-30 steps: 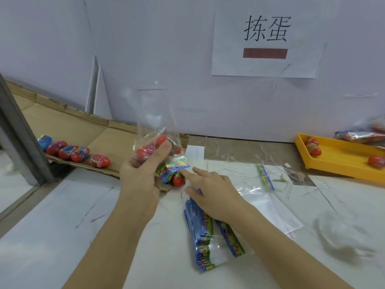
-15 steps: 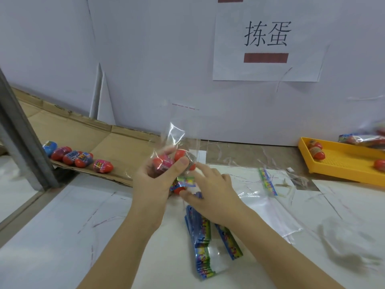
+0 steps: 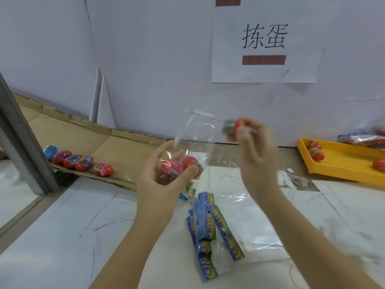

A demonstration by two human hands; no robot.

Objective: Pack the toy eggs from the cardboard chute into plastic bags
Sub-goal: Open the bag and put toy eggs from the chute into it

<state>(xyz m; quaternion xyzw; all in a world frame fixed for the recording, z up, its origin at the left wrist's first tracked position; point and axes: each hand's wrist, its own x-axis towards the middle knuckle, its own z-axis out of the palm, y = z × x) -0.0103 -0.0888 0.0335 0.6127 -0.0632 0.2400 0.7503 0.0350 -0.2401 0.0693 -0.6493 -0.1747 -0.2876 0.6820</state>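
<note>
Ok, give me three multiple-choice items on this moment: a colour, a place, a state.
1. The tray is: A yellow, B green, C black.
2. Where is the egg in the right hand? A in the tray, B raised beside the plastic bag mouth, C inside the bag.
3. The bag in the left hand is: A empty, B holding eggs, C knotted shut.
Answers: A, the tray is plainly yellow; B, the hand pinches it up by the bag's open top; B, red eggs show through the plastic.

Bright, even light; slight motion blur.
</note>
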